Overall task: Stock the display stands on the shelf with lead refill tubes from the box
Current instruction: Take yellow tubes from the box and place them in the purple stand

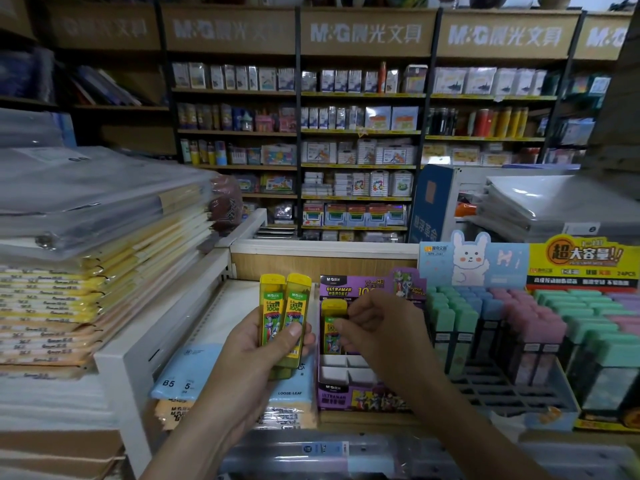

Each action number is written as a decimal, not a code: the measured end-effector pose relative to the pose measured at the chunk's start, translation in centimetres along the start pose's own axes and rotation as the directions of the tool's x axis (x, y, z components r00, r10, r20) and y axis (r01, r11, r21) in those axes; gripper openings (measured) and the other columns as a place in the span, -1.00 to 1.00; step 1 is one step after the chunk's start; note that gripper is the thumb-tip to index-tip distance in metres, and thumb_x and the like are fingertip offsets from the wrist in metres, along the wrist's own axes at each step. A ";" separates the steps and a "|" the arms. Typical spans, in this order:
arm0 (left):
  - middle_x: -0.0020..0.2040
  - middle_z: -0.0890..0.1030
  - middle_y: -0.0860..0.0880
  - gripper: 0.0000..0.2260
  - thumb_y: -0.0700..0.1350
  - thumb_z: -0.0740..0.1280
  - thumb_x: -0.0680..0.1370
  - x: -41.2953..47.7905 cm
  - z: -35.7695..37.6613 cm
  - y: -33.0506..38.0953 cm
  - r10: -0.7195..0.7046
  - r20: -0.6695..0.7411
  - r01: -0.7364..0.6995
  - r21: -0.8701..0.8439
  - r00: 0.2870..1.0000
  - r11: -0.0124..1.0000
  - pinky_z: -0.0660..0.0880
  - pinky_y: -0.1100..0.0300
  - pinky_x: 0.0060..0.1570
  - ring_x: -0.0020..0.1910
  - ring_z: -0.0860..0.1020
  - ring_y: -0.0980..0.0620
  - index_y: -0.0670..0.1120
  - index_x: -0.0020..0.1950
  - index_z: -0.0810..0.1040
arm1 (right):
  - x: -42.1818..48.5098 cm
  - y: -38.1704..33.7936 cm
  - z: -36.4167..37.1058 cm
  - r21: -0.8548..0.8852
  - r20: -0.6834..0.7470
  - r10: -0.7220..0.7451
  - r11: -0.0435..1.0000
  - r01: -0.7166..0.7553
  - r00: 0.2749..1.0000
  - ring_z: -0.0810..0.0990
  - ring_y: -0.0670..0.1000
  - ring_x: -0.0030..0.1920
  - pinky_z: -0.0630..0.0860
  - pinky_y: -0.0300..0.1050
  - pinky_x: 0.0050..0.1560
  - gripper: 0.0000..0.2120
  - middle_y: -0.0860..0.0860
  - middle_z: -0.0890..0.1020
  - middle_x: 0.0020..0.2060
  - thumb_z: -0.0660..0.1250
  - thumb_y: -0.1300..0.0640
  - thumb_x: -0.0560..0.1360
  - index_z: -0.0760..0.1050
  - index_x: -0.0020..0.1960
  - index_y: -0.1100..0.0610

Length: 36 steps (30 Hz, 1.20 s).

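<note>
- Gripping two yellow lead refill tubes point(282, 313) upright and side by side in the left hand point(256, 348), thumb laid across their fronts, fingers curled behind; edge of at least one more yellow tube showing behind and below the pair.
- Pinching a single yellow tube point(331, 323) between the curled thumb and fingertips of the right hand point(381, 327), on the tube's right edge.
- Standing that tube upright in the far left part of the purple display stand point(346, 398); no telling whether it is fully seated.
- Showing about four white compartments point(346, 370) on the near side of that tube, the rest hidden under the right wrist.
- Counting three stands along the shelf point(322, 265): the purple one, a rabbit-header stand point(471, 261) just to its right, and a yellow-header stand point(585, 258) farthest right, both holding pastel tubes too many to count.
- Lying left of the purple stand, under the left hand: blue loose-leaf packs point(188, 368).
- Filling the far left: a tall stack of wrapped notebooks point(69, 289).
</note>
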<state>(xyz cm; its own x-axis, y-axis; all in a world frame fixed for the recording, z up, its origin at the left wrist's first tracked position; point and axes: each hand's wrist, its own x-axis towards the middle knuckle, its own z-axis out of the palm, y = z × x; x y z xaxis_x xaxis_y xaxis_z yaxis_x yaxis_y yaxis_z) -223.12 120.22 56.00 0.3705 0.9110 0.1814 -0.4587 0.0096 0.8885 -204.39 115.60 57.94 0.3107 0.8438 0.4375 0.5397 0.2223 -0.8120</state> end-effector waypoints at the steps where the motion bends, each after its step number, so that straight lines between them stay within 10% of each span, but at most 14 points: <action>1: -0.08 0.67 -0.29 -0.74 -0.22 0.44 0.44 0.0 0.0 0.0 -0.003 0.000 0.003 0.003 1.000 1.000 0.62 0.19 -0.19 -0.17 0.67 -0.13 -0.26 0.11 0.62 | 0.0 0.2 0.1 -0.073 0.003 -0.010 0.997 0.010 1.000 0.66 -0.02 -0.30 0.63 -0.17 -0.29 -0.81 0.05 0.62 -0.31 0.57 0.20 0.41 0.55 -0.16 0.08; 10: -0.08 0.68 -0.32 -0.80 -0.21 0.46 0.42 0.2 0.0 -0.1 -0.009 0.010 0.008 0.032 1.000 0.999 0.65 0.13 -0.16 -0.18 0.66 -0.13 -0.22 0.02 0.67 | -0.2 0.3 0.2 -0.201 -0.011 -0.037 0.979 0.034 0.999 0.54 -0.15 -0.34 0.51 -0.32 -0.32 -0.76 0.00 0.58 -0.37 0.60 0.18 0.37 0.51 -0.23 0.06; 16: -0.09 0.67 -0.30 -0.78 -0.13 0.51 0.42 0.1 0.0 0.0 -0.007 0.085 0.000 0.078 0.996 0.997 0.63 0.06 -0.09 -0.17 0.63 -0.13 -0.14 0.04 0.69 | -0.7 -1.3 0.4 -0.033 0.060 -0.045 0.998 0.047 0.997 0.67 0.15 -0.32 0.64 0.16 -0.26 -0.72 0.19 0.65 -0.38 0.40 0.05 0.54 0.62 -0.21 0.26; 20: -0.08 0.68 -0.29 -0.68 -0.07 0.59 0.37 0.1 -0.2 0.1 -0.028 0.096 0.019 0.092 0.995 0.996 0.63 0.10 -0.10 -0.14 0.65 -0.14 -0.14 0.08 0.69 | -0.8 -2.9 0.5 0.298 0.202 0.038 0.949 -0.099 0.979 0.73 0.05 -0.31 0.68 -0.12 -0.27 -0.72 0.12 0.71 -0.36 0.38 0.04 0.59 0.68 -0.18 0.21; 36: -0.09 0.66 -0.37 -0.69 0.01 0.30 0.60 0.1 0.0 0.3 -0.057 0.101 0.055 0.016 0.993 0.998 0.64 0.11 -0.17 -0.19 0.66 -0.16 -0.20 0.06 0.68 | -0.1 -2.4 0.9 0.286 0.194 0.085 0.948 -0.139 0.977 0.74 0.10 -0.24 0.70 -0.07 -0.18 -0.80 0.12 0.73 -0.32 0.50 0.08 0.50 0.65 -0.21 0.21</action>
<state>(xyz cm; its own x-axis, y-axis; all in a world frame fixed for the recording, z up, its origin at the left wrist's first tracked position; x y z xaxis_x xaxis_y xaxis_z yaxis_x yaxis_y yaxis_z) -223.22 120.28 56.22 0.4759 0.8624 0.1725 -0.4246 0.0535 0.9038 -206.38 115.44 59.50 0.1973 0.9385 0.2834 0.2450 0.2327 -0.9412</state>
